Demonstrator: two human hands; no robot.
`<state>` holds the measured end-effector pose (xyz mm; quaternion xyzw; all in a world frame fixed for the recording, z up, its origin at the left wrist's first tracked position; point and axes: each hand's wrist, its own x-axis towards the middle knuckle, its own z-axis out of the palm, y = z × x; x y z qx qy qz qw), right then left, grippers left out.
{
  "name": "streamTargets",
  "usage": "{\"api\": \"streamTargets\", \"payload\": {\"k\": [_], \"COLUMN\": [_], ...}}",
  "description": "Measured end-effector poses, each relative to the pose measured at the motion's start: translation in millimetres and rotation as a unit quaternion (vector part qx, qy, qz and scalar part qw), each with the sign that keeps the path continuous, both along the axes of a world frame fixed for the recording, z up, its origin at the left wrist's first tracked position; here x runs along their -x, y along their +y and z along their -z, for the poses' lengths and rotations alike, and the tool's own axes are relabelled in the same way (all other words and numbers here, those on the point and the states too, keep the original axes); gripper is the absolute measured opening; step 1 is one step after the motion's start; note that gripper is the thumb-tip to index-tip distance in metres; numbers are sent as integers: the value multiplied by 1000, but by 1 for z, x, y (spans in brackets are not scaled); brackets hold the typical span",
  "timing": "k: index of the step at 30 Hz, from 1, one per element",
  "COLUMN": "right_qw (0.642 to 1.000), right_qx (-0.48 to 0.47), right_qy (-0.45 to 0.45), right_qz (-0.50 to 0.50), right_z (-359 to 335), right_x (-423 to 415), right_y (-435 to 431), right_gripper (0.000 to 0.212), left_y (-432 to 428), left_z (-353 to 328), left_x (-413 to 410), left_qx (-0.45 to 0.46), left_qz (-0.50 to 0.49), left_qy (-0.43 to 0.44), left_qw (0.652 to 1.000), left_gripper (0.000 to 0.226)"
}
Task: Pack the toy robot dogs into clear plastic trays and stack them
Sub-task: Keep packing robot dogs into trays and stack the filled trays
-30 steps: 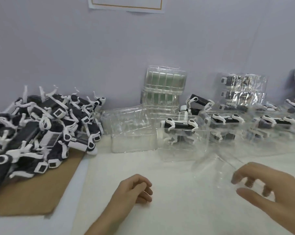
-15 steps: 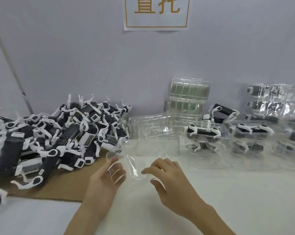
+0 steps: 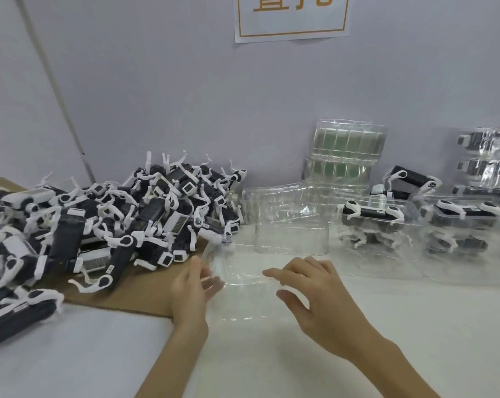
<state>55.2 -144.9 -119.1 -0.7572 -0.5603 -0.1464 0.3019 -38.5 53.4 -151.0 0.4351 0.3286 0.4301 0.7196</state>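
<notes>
A clear tray [image 3: 243, 282] lies on the white surface [image 3: 415, 326] just in front of the person, between the two hands. The left hand [image 3: 191, 291] pinches the tray's left wall, with the thumb up on the near side and the fingers showing blurred through the plastic. The right hand [image 3: 317, 294] hovers at the tray's right rim with its fingers spread and relaxed; whether the fingertips touch the plastic cannot be told.

Just behind it stands a second clear tray [image 3: 289, 222]. To the right of that are two packed trays [image 3: 372, 222], each with a black-and-white toy dog inside. A loose dog [image 3: 409, 179] lies behind them.

To the left, a heap of toy robot dogs [image 3: 114, 219] is piled on a brown cardboard sheet [image 3: 134, 291], its near edge beside the left hand.

Against the wall stand a stack of nested trays [image 3: 346, 159] and, at far right, a stack of closed packs [image 3: 490, 162]. A paper sign [image 3: 292, 18] with orange characters hangs above.
</notes>
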Motion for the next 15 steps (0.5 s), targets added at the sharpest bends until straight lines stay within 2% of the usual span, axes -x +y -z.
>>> {"api": "streamTargets", "payload": {"k": [2, 3, 4, 6, 7, 8, 10, 11, 12, 13, 15], "right_qw": [999, 999, 997, 992, 990, 989, 990, 992, 994, 996, 997], "right_qx": [30, 51, 76, 121, 135, 140, 127, 109, 87, 66, 28], "right_qy": [16, 18, 20, 31, 39, 46, 55, 58, 61, 64, 63], "right_qz": [-1, 1, 4, 9, 8, 7, 8, 11, 15, 17, 16], "right_z": [-2, -2, -2, -3, -3, -4, -5, -6, -6, -6, -7], "right_x": [1, 1, 1, 0, 0, -1, -2, -2, -2, -3, -3], "right_y": [-2, -3, -3, -5, -5, -6, -7, -7, -7, -7, -8], "right_gripper": [35, 35, 35, 34, 35, 35, 34, 32, 29, 25, 22], "left_y": [2, 5, 9, 17, 23, 31, 47, 56, 64, 70, 81], "left_z": [-3, -5, -8, -20, -25, -30, -37, -39, -41, -40, -34], "left_x": [0, -1, -2, -8, -14, -23, -44, -54, -63, -70, -79], "left_qx": [-90, -153, -228, -389, -474, -559, -676, -696, -704, -707, -716], "left_qz": [-64, -85, -94, -80, -61, -45, -1, 21, 38, 47, 42], "left_qy": [42, 85, 135, 215, 257, 313, 443, 499, 539, 565, 581], "left_qw": [993, 981, 960, 892, 840, 767, 589, 516, 461, 424, 385], "left_gripper": [10, 17, 24, 27, 27, 28, 40, 48, 55, 60, 67]}}
